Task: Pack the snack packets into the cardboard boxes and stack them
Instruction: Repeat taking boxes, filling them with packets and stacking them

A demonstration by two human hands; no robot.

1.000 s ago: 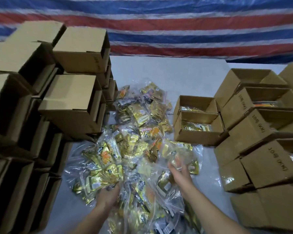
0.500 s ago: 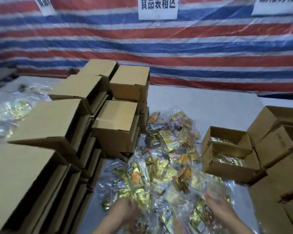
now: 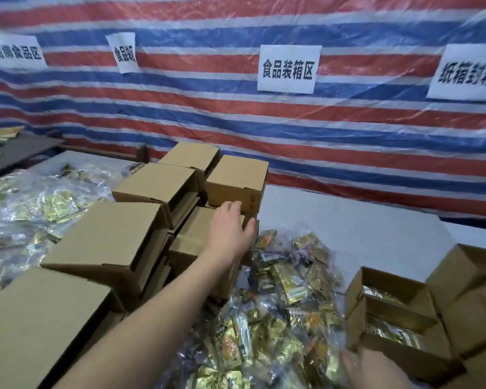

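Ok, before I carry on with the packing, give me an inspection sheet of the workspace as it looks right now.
Surface: pale grey table, bare at the far right.
Job's things: snack packets heaped in the middle; empty cardboard boxes stacked on the left; open boxes at right with packets inside.
Clutter: more packets in clear plastic behind the left stacks.
Hands: left hand reaches over a box top in the stack, fingers extended; right hand lies on the heap, fingers straight.
Cables: nothing seen.
Surroundings: striped red, white and blue tarpaulin with paper signs.
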